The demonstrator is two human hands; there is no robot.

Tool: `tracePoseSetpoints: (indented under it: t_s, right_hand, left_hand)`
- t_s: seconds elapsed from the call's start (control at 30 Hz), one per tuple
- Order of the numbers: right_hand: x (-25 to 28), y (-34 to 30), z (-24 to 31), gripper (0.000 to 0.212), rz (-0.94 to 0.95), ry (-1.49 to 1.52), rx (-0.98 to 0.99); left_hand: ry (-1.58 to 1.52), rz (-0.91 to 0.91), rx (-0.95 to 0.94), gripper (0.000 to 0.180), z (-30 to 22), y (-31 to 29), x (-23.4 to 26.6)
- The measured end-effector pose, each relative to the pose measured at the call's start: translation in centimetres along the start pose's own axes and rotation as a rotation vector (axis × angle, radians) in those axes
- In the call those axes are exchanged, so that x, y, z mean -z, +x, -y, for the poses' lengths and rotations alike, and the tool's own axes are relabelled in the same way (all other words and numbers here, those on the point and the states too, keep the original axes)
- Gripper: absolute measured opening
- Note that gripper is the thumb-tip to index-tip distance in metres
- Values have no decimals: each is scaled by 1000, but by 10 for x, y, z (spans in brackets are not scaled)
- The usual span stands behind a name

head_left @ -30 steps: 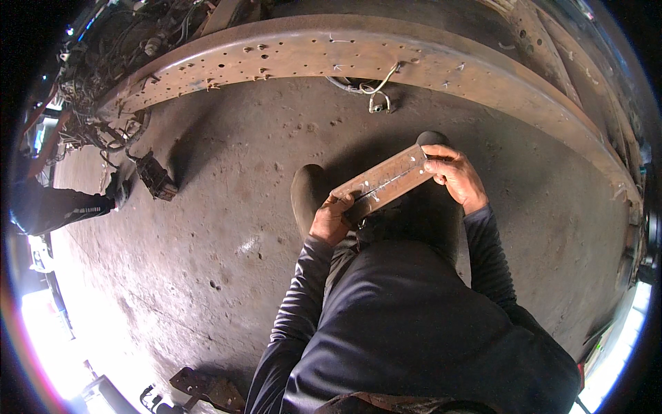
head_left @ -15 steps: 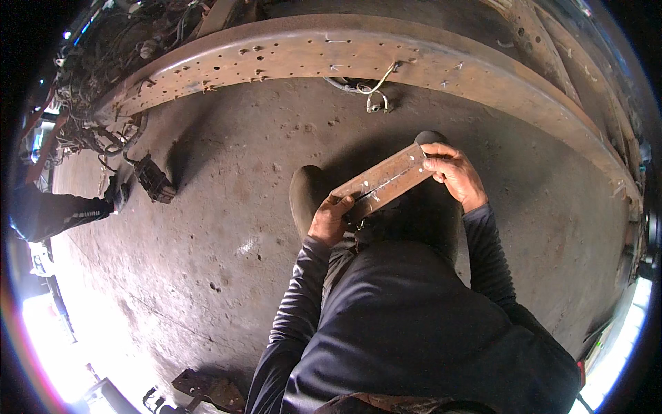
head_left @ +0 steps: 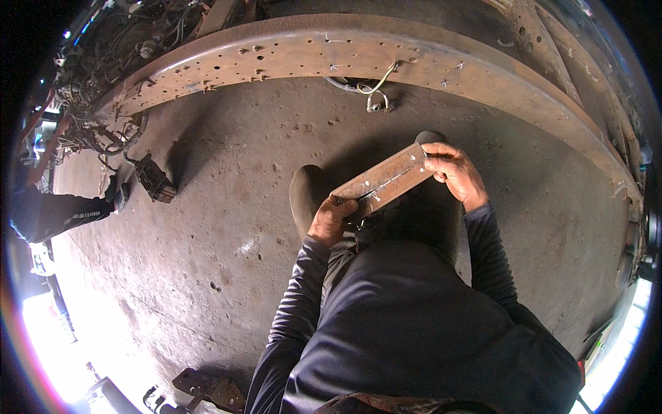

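Note:
A flat, rust-brown metal plate (head_left: 387, 178) with white chalk marks and a few holes is held over my lap, tilted so its right end lies farther away. My left hand (head_left: 331, 221) grips the near left end, its thumb lying on the top face. At the far right end, my right hand (head_left: 455, 174) pinches the corner between thumb and fingers. The plate's underside is hidden from view.
Ahead runs a long rusty truck frame rail (head_left: 289, 52) dotted with holes, and hoses (head_left: 376, 93) hang from it. Tangled wiring (head_left: 103, 96) and a dark metal part (head_left: 153, 179) lie left, near another person's leg (head_left: 62, 212). Behind lies a metal bracket (head_left: 210, 388).
My left thumb has shifted slightly to the right across the plate's face. The plate and my right hand stay almost where they were.

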State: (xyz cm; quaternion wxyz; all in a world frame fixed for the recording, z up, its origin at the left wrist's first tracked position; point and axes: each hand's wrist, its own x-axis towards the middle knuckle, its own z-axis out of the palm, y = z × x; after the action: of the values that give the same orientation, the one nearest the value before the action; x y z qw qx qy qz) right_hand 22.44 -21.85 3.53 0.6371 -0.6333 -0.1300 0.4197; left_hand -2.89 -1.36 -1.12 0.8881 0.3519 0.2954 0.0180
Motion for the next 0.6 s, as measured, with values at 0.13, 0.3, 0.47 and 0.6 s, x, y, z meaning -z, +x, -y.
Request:
tracePoseSetpoints:
  t_s: [0.13, 0.3, 0.47, 0.6]
  right_hand:
    - [1, 1, -1, 35, -1, 11, -14]
    - [-1, 1, 0, 36, -4, -2, -15]
    - [2, 2, -3, 36, 9, 21, -13]
    - [2, 1, -2, 35, 25, 42, 0]
  left_hand:
    - [45, -27, 11, 47, 1, 0, 1]
    - [92, -23, -16, 49, 11, 6, 12]
    - [91, 50, -41, 48, 1, 0, 1]
    - [95, 25, -25, 47, 3, 3, 3]
